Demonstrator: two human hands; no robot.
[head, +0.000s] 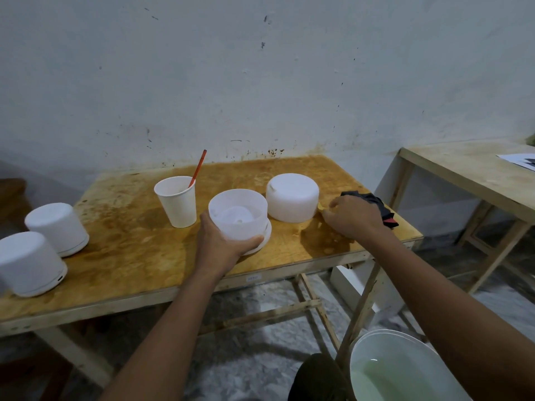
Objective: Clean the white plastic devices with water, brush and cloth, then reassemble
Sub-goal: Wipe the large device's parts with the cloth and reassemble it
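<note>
Stained whitish wall behind a worn wooden counter (130, 241), rough floor below. Left hand (220, 244) grips the open device (237, 215) at its near side, fingers wrapped round the wall, thumb across the front; the device sits upright near the counter's middle on its wider white base, top off, inner parts visible through the opening. Its white cover (292, 196) stands just right of it and slightly further back, very close, contact unclear. Right hand (353, 217) is low over the counter to the right of the cover, fingers curled down toward the wood; cannot tell if they hold anything. Dark cloth (373, 202) lies bunched just behind that hand near the counter's right edge, partly hidden by it. Paper cup (176, 202) stands upright left of the open device, apart from it, with a red-handled brush (198, 169) leaning out of it. Far left: two closed white devices, back device (58, 227) and front device (31, 263), close together. White bucket (399, 369) with pale water on the floor at lower right. Second table (463, 175) at right with a paper sheet (518, 162).
</note>
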